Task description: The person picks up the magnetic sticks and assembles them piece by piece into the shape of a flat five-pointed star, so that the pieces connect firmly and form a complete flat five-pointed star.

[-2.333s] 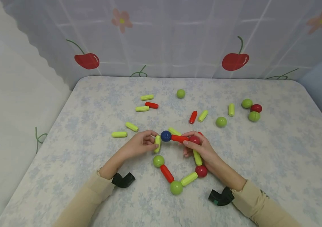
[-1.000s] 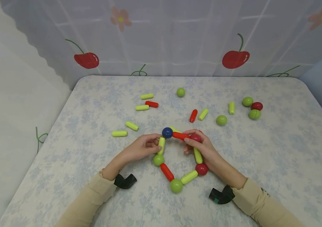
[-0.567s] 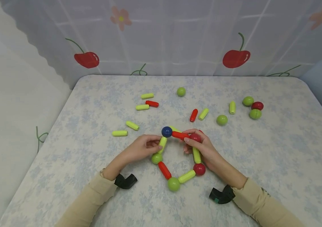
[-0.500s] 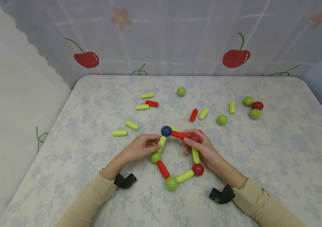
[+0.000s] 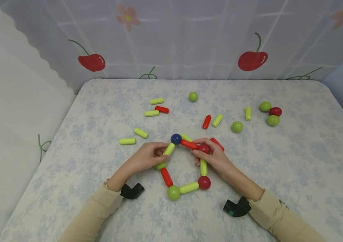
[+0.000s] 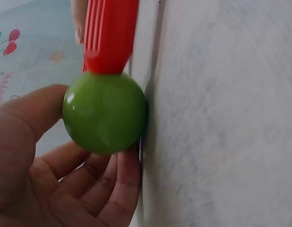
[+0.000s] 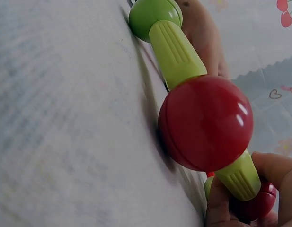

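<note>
Pinching a lime-green rod (image 5: pixel 169 150) in the fingers of the left hand (image 5: pixel 147 157) and gripping a red ball (image 5: pixel 204 149) in those of the right hand (image 5: pixel 216 158), near the centre of the frame. Joined, by the look of it, into a closed five-sided ring (image 5: pixel 189 187) topped by a blue ball (image 5: pixel 176 139), seemingly nearly finished. Left loose on the desk (image 5: pixel 286 174), with no container in sight: spare rods (image 5: pixel 157 101) at upper left and centre, spare balls (image 5: pixel 237 127) mostly upper right.

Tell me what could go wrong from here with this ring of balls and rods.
The left hand pinches a yellow-green rod and might tug it off the blue ball. The right hand, holding a red ball, could bump the loose red rod just beyond it.
</note>
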`<state>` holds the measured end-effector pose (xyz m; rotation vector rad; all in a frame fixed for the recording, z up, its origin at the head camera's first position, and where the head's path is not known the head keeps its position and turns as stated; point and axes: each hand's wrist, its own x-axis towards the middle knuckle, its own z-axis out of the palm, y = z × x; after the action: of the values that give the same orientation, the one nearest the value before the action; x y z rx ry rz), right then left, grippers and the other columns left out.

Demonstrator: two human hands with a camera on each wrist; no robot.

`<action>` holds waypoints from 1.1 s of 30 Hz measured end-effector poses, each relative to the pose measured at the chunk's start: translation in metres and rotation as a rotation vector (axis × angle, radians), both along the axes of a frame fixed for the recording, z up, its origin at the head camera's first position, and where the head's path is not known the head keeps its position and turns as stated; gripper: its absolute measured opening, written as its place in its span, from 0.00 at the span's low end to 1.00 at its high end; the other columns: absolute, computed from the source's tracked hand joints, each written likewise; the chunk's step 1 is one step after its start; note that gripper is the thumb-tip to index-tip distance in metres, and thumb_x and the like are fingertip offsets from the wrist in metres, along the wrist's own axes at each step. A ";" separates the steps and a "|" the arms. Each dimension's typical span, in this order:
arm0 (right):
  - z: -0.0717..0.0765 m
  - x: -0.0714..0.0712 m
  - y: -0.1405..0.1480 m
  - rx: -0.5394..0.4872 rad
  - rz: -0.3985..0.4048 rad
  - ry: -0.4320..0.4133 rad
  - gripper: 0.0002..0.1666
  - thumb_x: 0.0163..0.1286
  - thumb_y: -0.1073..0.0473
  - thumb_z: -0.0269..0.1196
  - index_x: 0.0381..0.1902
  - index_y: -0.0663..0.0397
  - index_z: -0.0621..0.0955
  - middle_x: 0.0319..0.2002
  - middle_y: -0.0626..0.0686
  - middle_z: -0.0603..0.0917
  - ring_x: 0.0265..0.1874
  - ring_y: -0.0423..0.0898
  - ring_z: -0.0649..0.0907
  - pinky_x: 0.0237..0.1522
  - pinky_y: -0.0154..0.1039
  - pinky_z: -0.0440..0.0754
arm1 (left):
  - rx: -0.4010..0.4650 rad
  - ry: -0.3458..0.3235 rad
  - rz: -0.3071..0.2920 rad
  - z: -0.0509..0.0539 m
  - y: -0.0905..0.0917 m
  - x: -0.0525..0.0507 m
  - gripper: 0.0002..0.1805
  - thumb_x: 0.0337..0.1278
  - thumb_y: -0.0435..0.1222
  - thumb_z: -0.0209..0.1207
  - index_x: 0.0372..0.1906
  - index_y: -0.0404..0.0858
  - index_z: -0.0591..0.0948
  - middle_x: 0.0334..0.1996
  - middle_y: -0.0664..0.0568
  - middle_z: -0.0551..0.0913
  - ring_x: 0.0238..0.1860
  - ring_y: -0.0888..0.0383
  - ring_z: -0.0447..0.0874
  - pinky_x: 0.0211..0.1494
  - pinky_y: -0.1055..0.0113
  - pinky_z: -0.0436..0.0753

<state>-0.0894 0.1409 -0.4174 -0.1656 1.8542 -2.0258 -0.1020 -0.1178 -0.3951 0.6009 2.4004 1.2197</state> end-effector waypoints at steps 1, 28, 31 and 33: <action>0.000 0.000 0.000 0.003 0.006 0.008 0.21 0.65 0.63 0.62 0.55 0.61 0.72 0.32 0.64 0.79 0.22 0.45 0.79 0.29 0.35 0.79 | -0.004 0.007 0.016 -0.001 0.000 0.000 0.21 0.58 0.32 0.61 0.56 0.31 0.77 0.35 0.52 0.80 0.35 0.60 0.77 0.37 0.67 0.77; -0.002 0.000 -0.002 0.042 0.014 0.038 0.22 0.66 0.66 0.61 0.57 0.63 0.71 0.32 0.64 0.79 0.24 0.45 0.80 0.31 0.36 0.80 | -0.065 0.026 0.036 0.005 -0.001 0.004 0.25 0.60 0.35 0.60 0.63 0.35 0.71 0.40 0.50 0.78 0.36 0.60 0.78 0.36 0.68 0.78; -0.003 0.000 -0.002 0.062 0.011 0.035 0.22 0.66 0.64 0.61 0.57 0.62 0.71 0.32 0.63 0.79 0.24 0.46 0.80 0.31 0.36 0.80 | -0.035 -0.004 -0.007 0.007 -0.005 0.004 0.28 0.60 0.36 0.61 0.65 0.37 0.68 0.42 0.49 0.77 0.39 0.58 0.78 0.40 0.68 0.78; -0.001 0.000 -0.002 0.065 0.009 0.031 0.22 0.66 0.64 0.61 0.57 0.61 0.72 0.32 0.63 0.79 0.24 0.46 0.80 0.32 0.36 0.80 | -0.009 -0.019 -0.011 0.006 -0.005 0.004 0.29 0.60 0.35 0.60 0.66 0.37 0.67 0.42 0.49 0.77 0.39 0.58 0.78 0.41 0.68 0.78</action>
<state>-0.0892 0.1389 -0.4188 -0.1884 1.9319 -1.9645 -0.0977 -0.1231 -0.3886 0.5961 2.3825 1.2043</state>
